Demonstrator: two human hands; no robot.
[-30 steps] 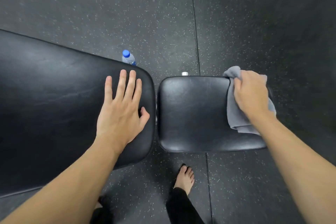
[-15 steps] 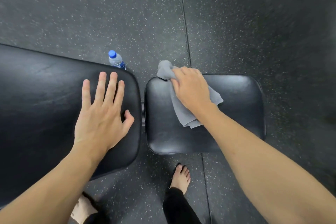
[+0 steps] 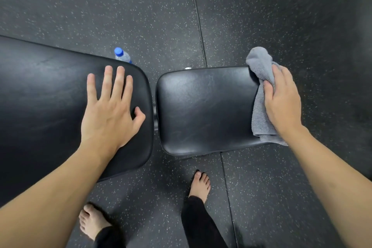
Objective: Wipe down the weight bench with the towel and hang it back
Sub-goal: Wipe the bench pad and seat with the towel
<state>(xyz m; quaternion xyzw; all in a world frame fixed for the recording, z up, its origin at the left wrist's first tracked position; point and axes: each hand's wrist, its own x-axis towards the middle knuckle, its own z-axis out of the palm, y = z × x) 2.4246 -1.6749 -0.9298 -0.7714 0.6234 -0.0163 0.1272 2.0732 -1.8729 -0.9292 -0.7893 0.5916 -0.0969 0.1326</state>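
**Towel at the seat pad's right edge, mid-wipe**

The grey towel (image 3: 260,94) lies bunched at the right edge of the seat pad (image 3: 205,110), its long axis running front to back, one end poking past the far corner. The right hand (image 3: 282,102) presses it down, fingers curled around the cloth. Wiping appears under way; next likely calls for a sweep back across the surface. The left hand (image 3: 109,110) rests flat, fingers spread, on the back pad (image 3: 50,96). A water bottle (image 3: 122,56) stands on the floor beyond.
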